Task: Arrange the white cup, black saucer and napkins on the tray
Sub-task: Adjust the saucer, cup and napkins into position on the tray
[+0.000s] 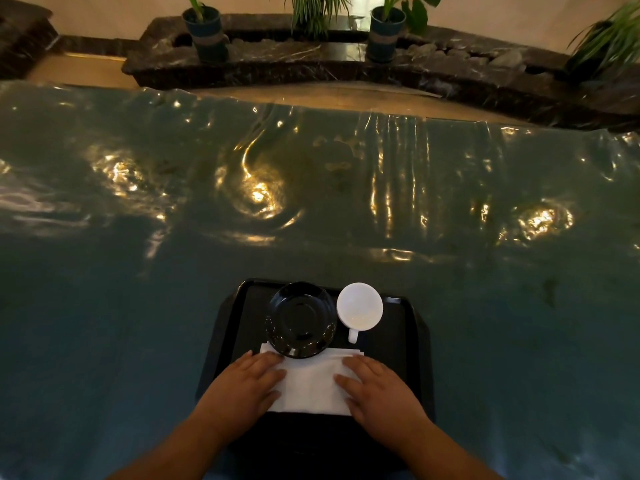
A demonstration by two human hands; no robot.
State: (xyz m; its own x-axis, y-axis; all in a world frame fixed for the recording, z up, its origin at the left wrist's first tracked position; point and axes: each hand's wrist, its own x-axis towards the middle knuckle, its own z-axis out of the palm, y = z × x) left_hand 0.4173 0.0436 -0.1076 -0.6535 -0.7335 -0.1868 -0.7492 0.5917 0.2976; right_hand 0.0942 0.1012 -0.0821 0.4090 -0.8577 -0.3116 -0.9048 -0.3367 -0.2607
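Head view: while both hands lie flat on the paper, everything for the task already sits inside the black rectangular plastic tray (414, 327), which rests on the counter (104, 323) under a glossy, wrinkled blue-grey cover
Left hand (244, 388): fingers spread and pressed palm-down on the left edge of the white folded paper napkins (310, 384); nothing pinched or lifted
Right hand (379, 389): same flat, unclenched press on the right edge of that stack
Napkins: near half of the tray, far edge tucked under the saucer; light, soft, thin sheets, likely to slide or fan apart, so best squared by nudging the side edges or pinched through the whole stack at a corner
Saucer: glossy black round ceramic saucer (300, 320), far left of the tray, its near rim overlapping the napkins; rigid, smooth, probably slippery and breakable; take it by the rim with thumb on top
Cup: white round ceramic cup (359, 306), upright and empty, just beside the saucer on the right, handle pointing toward the person; stiff, fragile, fairly light; the handle offers the surest hold
Judgement: napkin straightening seems the step in hand; cup is not yet on the saucer
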